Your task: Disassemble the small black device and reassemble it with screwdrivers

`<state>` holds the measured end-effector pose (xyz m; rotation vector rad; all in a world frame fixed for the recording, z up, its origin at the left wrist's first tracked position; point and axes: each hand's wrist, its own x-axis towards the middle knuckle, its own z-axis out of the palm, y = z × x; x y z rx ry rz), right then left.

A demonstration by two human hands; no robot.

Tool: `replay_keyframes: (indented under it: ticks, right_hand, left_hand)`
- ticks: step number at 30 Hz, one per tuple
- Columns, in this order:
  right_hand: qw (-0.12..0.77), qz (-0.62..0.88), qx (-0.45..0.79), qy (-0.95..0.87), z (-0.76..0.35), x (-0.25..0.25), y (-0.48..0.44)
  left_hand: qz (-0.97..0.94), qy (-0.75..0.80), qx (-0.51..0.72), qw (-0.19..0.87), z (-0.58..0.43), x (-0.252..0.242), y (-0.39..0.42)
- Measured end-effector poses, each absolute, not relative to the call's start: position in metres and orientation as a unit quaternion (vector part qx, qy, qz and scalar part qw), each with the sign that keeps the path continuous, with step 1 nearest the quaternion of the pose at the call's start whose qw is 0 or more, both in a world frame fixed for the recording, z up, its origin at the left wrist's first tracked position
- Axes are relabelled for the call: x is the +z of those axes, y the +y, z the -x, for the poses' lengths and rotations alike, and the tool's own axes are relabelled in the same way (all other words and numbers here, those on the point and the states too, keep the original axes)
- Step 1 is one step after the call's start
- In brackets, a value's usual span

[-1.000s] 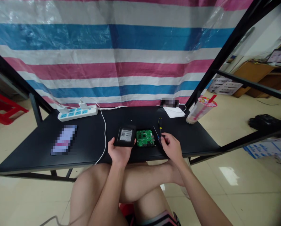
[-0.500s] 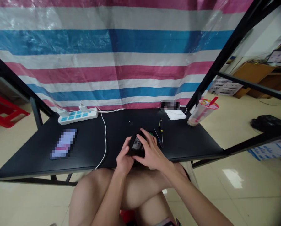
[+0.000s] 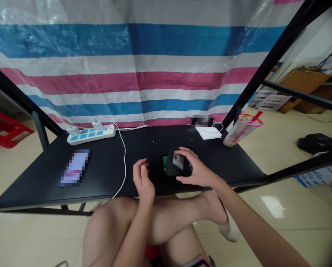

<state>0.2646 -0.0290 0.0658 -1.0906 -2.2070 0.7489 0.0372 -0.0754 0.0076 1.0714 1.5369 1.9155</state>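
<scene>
My right hand (image 3: 196,171) grips a small black case half with a white label (image 3: 177,162) and holds it tilted over a green circuit board (image 3: 166,165) that lies on the black table (image 3: 104,170). Only the board's left edge shows past the case. My left hand (image 3: 142,178) hovers just left of the board, fingers loosely curled and apart, holding nothing. A screwdriver with a yellow and black handle (image 3: 191,142) peeks out behind my right hand; the rest of it is hidden.
A white power strip (image 3: 91,134) sits at the back left, its white cable (image 3: 124,155) running to the front edge. A phone (image 3: 74,172) lies at the left. White paper (image 3: 209,132) and a plastic cup with a red straw (image 3: 242,129) stand at the back right.
The black case passed from my left hand to my right hand and moved right, over the green board. My left hand let go and opened.
</scene>
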Motion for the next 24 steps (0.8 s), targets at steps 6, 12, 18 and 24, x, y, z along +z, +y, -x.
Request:
replay_keyframes:
  ticks: [6,12,18,24]
  right_hand:
    - [0.025,0.346,0.223,-0.911,-0.266,0.085,0.019]
    - [-0.004,0.352,0.246,-0.903,-0.269,0.081,0.036]
    - [-0.016,0.346,0.254,-0.903,-0.271,0.07,0.037]
    - [-0.031,0.34,0.252,-0.905,-0.271,0.069,0.043]
  left_hand:
    - [-0.426,0.613,0.617,0.249,-0.037,0.001,-0.071]
    - [-0.521,0.637,0.526,0.215,-0.041,0.001,-0.074]
    - [-0.608,0.664,0.396,0.182,-0.045,0.005,-0.074]
    - [-0.63,0.686,0.33,0.151,-0.05,0.013,-0.077]
